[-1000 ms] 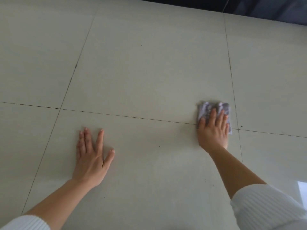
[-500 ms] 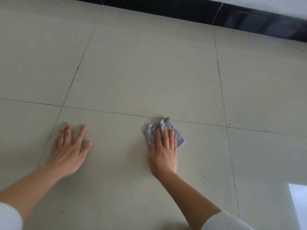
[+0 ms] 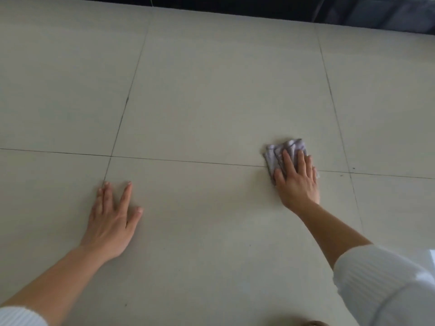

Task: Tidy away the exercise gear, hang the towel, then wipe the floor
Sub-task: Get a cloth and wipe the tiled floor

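The pale tiled floor (image 3: 211, 90) filled nearly the whole view, with no gear or towel in sight, so the task looked to be in its last step. The left hand (image 3: 113, 220) had stayed flat on the tile as a brace, fingers straight and spread, holding nothing. The right hand (image 3: 296, 184), fingers straight, pressed down on the small grey cloth (image 3: 287, 147). Half a second before, the cloth lay nearer the middle. It had now swept back right, onto the grout line. A few dark specks (image 3: 353, 169) lay just beyond it, apparently unwiped. No brand, label or writing could be read.
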Available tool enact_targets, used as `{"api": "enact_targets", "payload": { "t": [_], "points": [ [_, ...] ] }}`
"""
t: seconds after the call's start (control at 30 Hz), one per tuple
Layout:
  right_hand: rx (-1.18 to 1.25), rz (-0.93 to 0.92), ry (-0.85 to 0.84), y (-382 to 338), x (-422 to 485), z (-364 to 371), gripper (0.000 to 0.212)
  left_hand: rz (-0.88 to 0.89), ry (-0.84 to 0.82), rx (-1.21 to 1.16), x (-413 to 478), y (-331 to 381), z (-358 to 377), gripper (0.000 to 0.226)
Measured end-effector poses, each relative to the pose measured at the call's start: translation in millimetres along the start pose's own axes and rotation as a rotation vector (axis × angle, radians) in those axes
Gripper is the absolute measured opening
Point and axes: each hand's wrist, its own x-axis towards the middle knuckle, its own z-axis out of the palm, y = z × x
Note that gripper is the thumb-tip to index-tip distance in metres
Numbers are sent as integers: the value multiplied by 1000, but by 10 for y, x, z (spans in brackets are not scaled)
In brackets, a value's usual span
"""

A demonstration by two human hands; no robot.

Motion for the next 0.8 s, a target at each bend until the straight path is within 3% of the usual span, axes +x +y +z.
{"api": "enact_targets", "payload": {
  "t": [0.1,0.3,0.37,0.43,0.5,0.63,0.73,0.8],
  "points": [
    [24,-5,26,-509,-66,190,61,26,7,-15,-30,-81,22,67],
    [-63,-663,-74,-1103,-898,598,58,-32,68,-48,15,41,93,63],
    [-151,-896,-103,-1048,-1118,662,54,-26,93,-50,32,24,106,72],
    [-194,-1087,-189,-929,-1033,623,51,3,97,-46,72,-41,101,76],
    [-270,-1171,-159,-819,-729,563,52,-17,114,-55,125,-117,58,67],
    [-238,-766,26,-772,-20,291,56,-193,99,-115,145,-302,-22,69],
    [-144,-374,-36,-964,264,225,55,-220,60,-98,139,-381,17,72],
    [-63,-247,-48,-1255,261,258,55,-229,44,-124,157,-368,34,71]
  ]
}}
